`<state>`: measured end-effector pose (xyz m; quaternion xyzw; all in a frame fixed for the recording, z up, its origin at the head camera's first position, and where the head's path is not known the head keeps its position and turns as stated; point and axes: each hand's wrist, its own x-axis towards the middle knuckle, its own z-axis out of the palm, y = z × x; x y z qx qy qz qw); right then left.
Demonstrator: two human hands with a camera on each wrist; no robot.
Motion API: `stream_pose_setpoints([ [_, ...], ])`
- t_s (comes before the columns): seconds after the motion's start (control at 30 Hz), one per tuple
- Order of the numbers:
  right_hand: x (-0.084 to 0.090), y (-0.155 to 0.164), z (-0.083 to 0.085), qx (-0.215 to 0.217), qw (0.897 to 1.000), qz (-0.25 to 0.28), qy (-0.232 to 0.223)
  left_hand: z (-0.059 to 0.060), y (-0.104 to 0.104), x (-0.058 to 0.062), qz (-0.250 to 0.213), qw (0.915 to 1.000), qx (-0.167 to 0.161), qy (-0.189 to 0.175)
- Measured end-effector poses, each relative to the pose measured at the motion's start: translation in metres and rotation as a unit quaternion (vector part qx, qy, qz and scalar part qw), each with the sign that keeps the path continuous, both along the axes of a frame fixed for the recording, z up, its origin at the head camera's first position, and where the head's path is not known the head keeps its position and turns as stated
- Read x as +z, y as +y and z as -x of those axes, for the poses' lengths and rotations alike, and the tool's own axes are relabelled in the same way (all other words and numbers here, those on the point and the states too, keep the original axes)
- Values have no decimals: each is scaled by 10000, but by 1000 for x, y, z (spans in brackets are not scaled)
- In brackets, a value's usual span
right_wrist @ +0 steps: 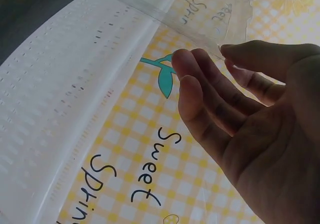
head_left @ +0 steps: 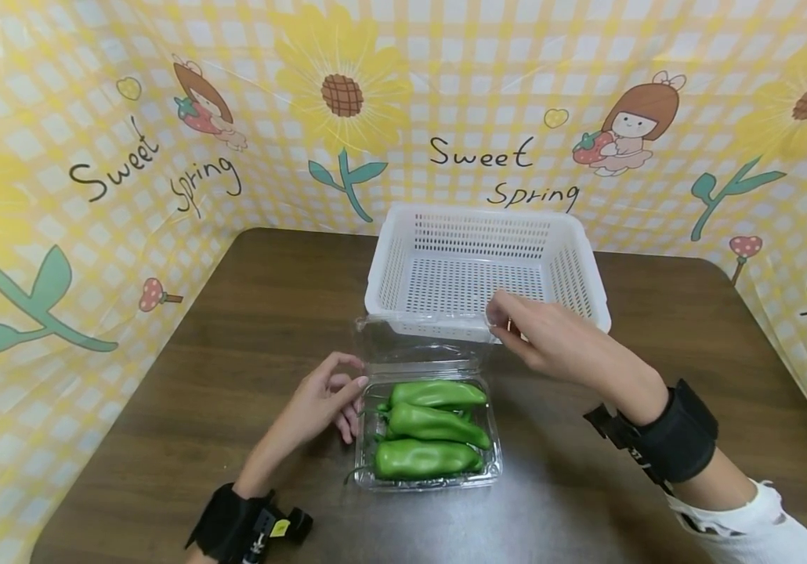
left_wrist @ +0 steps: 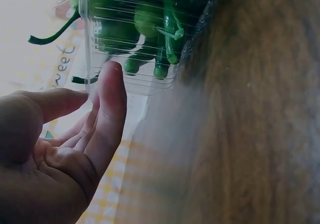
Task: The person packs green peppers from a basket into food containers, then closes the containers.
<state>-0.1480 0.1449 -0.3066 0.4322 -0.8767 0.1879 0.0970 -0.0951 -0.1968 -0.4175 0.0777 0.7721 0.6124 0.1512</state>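
A clear plastic clamshell box (head_left: 426, 484) lies on the table with its lid (head_left: 425, 341) raised at the back hinge. Several green peppers (head_left: 428, 460) lie inside, and one thin stem pokes out over the left rim. My right hand (head_left: 551, 337) pinches the lid's right corner between thumb and index finger; the right wrist view shows the lid edge at these fingertips (right_wrist: 227, 51). At the box's back left corner, my left hand (head_left: 322, 399) holds the rim with thumb and index finger, its other fingers loosely bent beside the wall.
Behind the box stands a white perforated plastic basket (head_left: 381, 270), its front edge showing through the lid. The brown wooden table (head_left: 248, 313) meets a yellow checked cloth (head_left: 417, 94) hung at the back and sides.
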Motion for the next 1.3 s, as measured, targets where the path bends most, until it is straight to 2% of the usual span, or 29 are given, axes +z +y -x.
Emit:
stream_pose_setpoints([
  [0.2, -1, 5, -10, 170, 9998, 84, -4, -5, -3, -2, -150, 9996, -127, -200],
  [0.37, -4, 7, -16, 301, 9994, 151, -97, -13, -4, 3, -253, 9967, -252, -729],
  [0.53, -8, 9, -24, 482, 9982, 339, -127, -22, -4, 16, -314, 9894, -537, -1316],
  [0.67, -10, 10, -29, 670, 9968, 430, -123, -28, -3, 28, -209, 9838, -782, -1597],
  [0.77, -12, 12, -34, 687, 9962, 436, -298, -33, -2, 35, -102, 9813, -897, -1698],
  [0.97, -17, 18, -46, 823, 9894, 548, -1060, -40, -2, 43, -138, 9768, -1047, -1861],
  [1.17, -28, 19, -54, 1322, 9715, 1036, -1672, -48, -5, 44, -91, 9770, -1347, -1652],
  [1.3, -38, 20, -61, 1449, 9624, 1241, -1935, -52, -9, 41, -99, 9779, -1532, -1422],
])
